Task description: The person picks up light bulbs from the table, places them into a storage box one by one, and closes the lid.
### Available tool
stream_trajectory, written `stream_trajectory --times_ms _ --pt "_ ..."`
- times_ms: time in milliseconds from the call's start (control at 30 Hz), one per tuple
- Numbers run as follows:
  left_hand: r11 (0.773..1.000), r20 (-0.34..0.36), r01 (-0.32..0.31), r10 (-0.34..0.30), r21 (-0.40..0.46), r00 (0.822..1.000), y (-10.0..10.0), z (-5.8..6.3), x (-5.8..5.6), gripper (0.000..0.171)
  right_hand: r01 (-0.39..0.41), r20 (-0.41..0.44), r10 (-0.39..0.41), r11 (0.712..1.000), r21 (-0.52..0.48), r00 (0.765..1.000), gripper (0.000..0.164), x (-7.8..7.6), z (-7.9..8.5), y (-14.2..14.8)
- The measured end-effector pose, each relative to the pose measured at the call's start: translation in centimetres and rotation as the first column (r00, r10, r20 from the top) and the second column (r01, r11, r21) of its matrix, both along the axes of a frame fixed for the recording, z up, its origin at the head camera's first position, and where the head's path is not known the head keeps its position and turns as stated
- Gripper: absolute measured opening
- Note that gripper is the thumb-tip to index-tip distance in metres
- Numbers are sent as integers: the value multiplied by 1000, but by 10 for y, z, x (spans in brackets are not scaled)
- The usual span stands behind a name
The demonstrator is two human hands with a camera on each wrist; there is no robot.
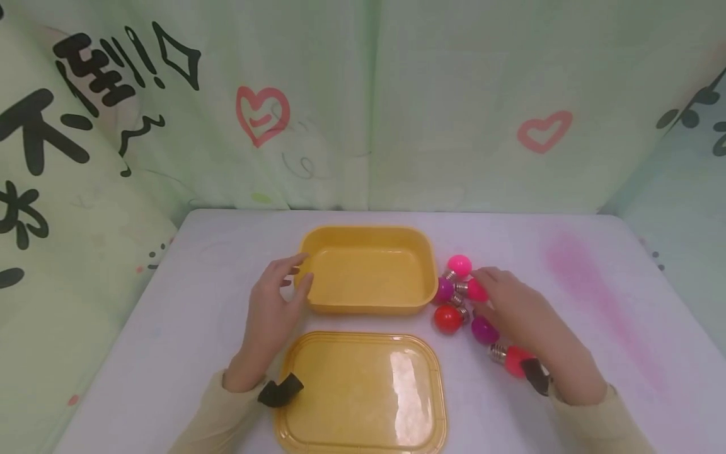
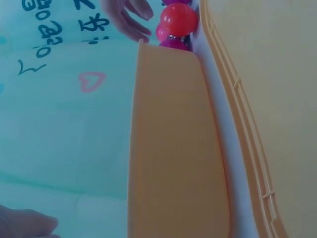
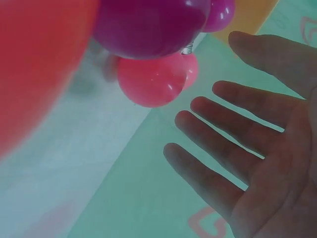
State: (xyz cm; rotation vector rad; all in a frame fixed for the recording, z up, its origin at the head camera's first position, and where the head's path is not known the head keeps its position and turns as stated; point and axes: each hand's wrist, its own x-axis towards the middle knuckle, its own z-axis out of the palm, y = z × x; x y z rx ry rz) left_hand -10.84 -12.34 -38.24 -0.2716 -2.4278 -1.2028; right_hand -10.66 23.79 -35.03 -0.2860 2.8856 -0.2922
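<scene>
My left hand [image 1: 272,312] is at the left rim of a yellow plastic box [image 1: 365,280], thumb and fingers apart beside the edge. To the right of the box, my right hand [image 1: 518,309] hovers close over a cluster of coloured toy light bulbs with silver screw bases. In the right wrist view its fingers are spread and straight, with nothing held. The cluster has a pink bulb [image 1: 459,265], a purple bulb [image 1: 444,290] against the box, a red bulb [image 1: 448,319] and another purple bulb [image 1: 484,330]. Nearer my right wrist lies a pinkish-red bulb [image 1: 516,362].
A yellow lid [image 1: 340,397] lies flat in front of the box, partly under my left sleeve's black strap [image 1: 281,391]. The white table [image 1: 164,353] carries a pink smear on its right. Pale green curtains [image 1: 454,82] with drawn hearts and lettering hang behind and at the sides.
</scene>
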Motion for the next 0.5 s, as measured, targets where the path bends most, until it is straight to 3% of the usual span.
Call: stream_trajectory --times_ms 333,500 --pt "995 137 -42 29 95 990 -12 -5 -13 34 6 13 -5 999 -39 1000 63 -6 -3 7" --pt "990 212 -59 31 127 977 -18 -8 -17 37 15 21 -14 998 -59 1000 62 -9 -4 9"
